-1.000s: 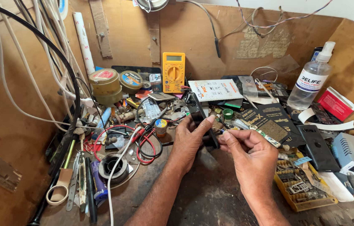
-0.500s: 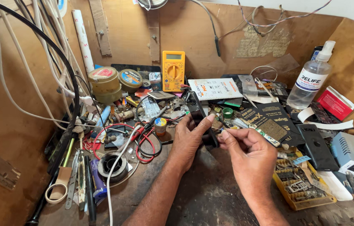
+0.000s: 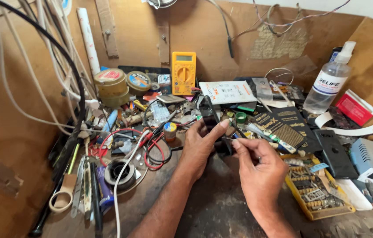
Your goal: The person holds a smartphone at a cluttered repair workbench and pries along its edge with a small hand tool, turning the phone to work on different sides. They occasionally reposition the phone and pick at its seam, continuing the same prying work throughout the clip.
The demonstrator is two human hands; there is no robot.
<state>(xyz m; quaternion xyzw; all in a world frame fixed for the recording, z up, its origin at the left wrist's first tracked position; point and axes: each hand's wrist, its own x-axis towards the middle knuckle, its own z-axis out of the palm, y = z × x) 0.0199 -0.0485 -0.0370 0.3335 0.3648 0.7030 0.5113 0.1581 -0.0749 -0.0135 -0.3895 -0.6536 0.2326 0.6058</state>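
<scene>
left hand (image 3: 199, 143) clenched round a black phone (image 3: 215, 128), tilted up, steadying it mid-bench | right hand (image 3: 259, 169) pinched what looked like tweezers (image 3: 229, 139) at its edge | yellow parts tray (image 3: 316, 191) near right edge | bare bench (image 3: 213, 207) only at front edge

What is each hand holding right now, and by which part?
The left hand grips a black phone by its long edges, near its lower half. The right hand pinches a thin metal tool near its tip.
</scene>
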